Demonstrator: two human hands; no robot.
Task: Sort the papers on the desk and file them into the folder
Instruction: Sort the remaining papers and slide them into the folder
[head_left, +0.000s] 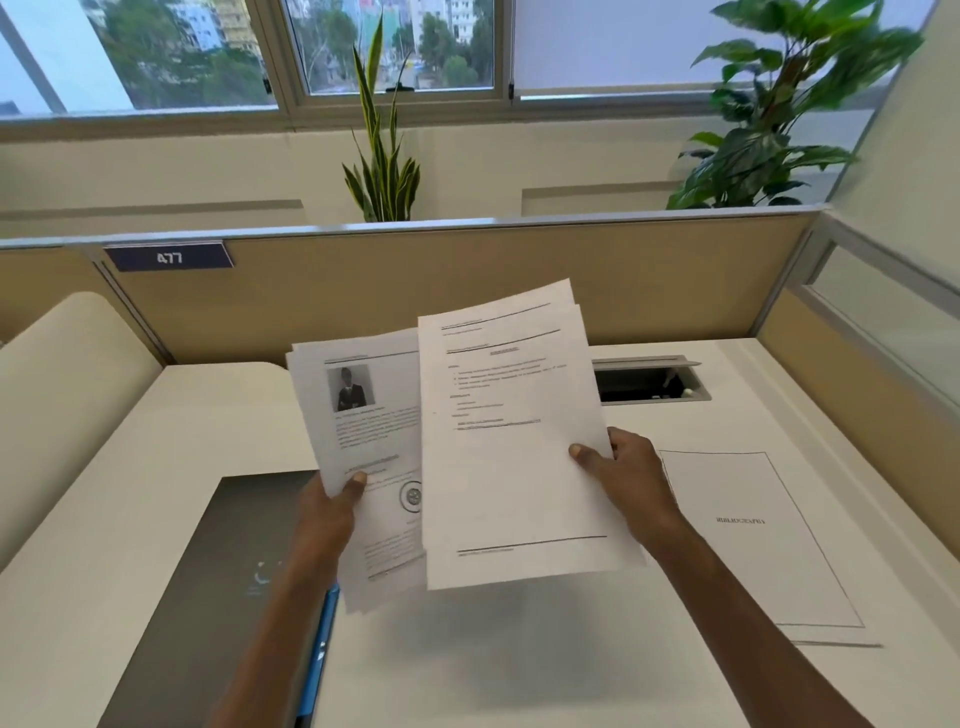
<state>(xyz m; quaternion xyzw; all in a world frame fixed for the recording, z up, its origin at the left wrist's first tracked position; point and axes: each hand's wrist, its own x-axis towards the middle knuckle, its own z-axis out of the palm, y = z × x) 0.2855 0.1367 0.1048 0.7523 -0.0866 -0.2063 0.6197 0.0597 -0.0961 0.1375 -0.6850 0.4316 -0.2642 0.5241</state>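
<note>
Two sets of papers are being held up above the desk (156, 519), one in each hand. The left hand (332, 512) is being kept closed on the left sheets (363, 415), thumb pressed on their lower left edge; the right hand (631, 478) is being kept closed on the right sheets (509, 441), thumb on their right edge. The right sheets are being held overlapping the left ones, and both sets are being kept clear of the desk, with bare white surface open beneath and in front of them. A small portrait photo, text blocks and a round seal are being shown on the left sheets; ruled lines and short bulleted text are being shown on the right sheets. A dark folder (234, 571) with a blue edge is lying flat at lower left, partly hidden by the left arm. A bordered page (743, 545) is lying flat at right, near the desk's edge. A cable hatch (649, 382) is standing open behind, below the partition (415, 280).
</note>
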